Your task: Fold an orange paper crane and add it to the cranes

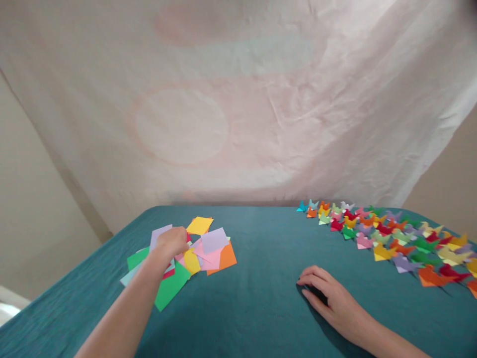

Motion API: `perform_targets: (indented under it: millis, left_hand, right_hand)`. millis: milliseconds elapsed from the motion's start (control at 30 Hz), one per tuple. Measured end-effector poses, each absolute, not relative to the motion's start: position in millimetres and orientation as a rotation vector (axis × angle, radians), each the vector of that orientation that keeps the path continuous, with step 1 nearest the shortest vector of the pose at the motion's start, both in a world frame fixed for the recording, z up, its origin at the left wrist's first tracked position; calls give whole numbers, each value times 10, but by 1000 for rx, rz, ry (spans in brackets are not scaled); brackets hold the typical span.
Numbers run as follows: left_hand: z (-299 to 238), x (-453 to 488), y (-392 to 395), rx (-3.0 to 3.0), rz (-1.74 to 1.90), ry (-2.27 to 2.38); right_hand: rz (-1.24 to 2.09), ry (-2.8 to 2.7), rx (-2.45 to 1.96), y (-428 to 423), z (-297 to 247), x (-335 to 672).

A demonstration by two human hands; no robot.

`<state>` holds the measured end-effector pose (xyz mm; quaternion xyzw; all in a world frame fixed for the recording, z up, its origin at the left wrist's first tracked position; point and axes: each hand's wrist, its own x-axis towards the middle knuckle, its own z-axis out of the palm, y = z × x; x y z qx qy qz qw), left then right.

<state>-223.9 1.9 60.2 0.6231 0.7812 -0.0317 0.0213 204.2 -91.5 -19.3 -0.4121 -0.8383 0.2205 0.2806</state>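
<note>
A loose pile of coloured paper squares (208, 248) lies on the left of the teal tablecloth (261, 308). My left hand (172, 242) reaches into that pile with fingers curled down on the sheets; what they pinch is hidden under the hand. My right hand (328, 296) rests flat on the cloth near the middle, fingers stretched out and holding nothing. Several folded paper birds (395, 238) in many colours stand in rows at the right.
A pale pink sheet (238, 109) hangs as a backdrop behind the table's far edge. The table's left edge drops to a light floor (11, 308). Bare cloth lies between the pile and the birds.
</note>
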Motion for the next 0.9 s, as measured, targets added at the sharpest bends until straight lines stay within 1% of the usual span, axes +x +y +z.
perform_targets:
  millis: [167,333,600,900]
  left_hand:
    - [544,-2225,33,1981,-252,2465]
    - [568,-2211,32,1987,-299,2486]
    - [838,-2322,-28,1883,-217,2519]
    - [1109,-2484,-114,1952,-51,2369]
  right_hand:
    - [612,-2240,-1108,-909,-198,2047]
    - [614,-2223,-1110,-919,-183,2039]
    - [615,-2212,-1100,-910,-200,2047]
    - [619,-2222,-1106,-916,-196,2039]
